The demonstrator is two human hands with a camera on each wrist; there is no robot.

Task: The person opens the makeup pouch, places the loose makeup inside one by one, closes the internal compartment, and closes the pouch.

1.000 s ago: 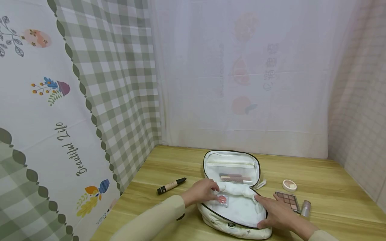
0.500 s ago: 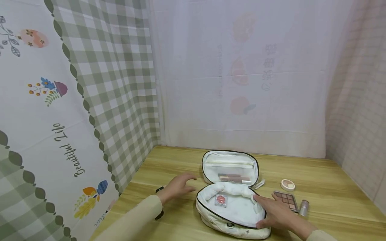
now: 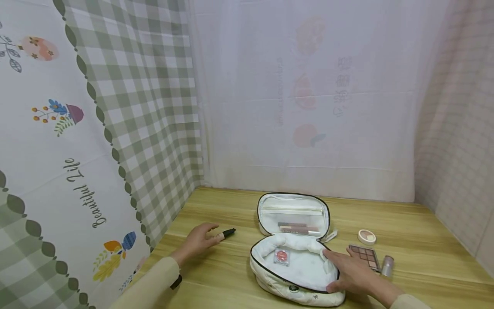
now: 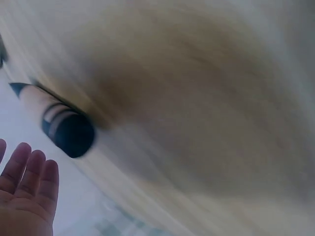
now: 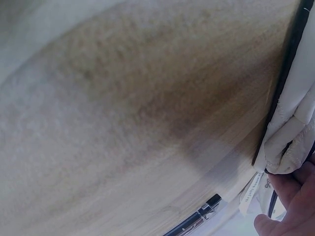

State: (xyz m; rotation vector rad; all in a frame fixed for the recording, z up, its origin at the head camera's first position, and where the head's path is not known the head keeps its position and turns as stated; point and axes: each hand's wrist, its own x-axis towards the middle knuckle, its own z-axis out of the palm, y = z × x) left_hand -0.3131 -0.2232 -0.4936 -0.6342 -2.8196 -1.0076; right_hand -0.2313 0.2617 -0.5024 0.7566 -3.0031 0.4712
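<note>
My left hand [image 3: 197, 241] is at a beige makeup stick [image 3: 221, 236] with black ends, lying on the table at the left. In the head view the hand covers part of the stick. The left wrist view shows straight fingers [image 4: 32, 182] apart from the stick's thick black end. My right hand [image 3: 353, 272] holds the right rim of an open white makeup bag [image 3: 278, 286], its thumb at the front corner. A small clear case with a red pan [image 3: 282, 256] lies inside the bag. Slim lip tubes [image 3: 298, 228] show in the lid pocket.
Right of the bag lie a round compact [image 3: 366, 237], an eyeshadow palette [image 3: 364, 256] and a small silvery tube [image 3: 387, 266]. A white tag [image 3: 330, 235] hangs by the bag's hinge. Fabric curtains [image 3: 162, 107] enclose the wooden table [image 3: 220, 279] at the left, back and right.
My left hand has left the bag's interior and moved left to the makeup stick. The red-pan case stays inside the bag. My right hand has kept its place on the rim.
</note>
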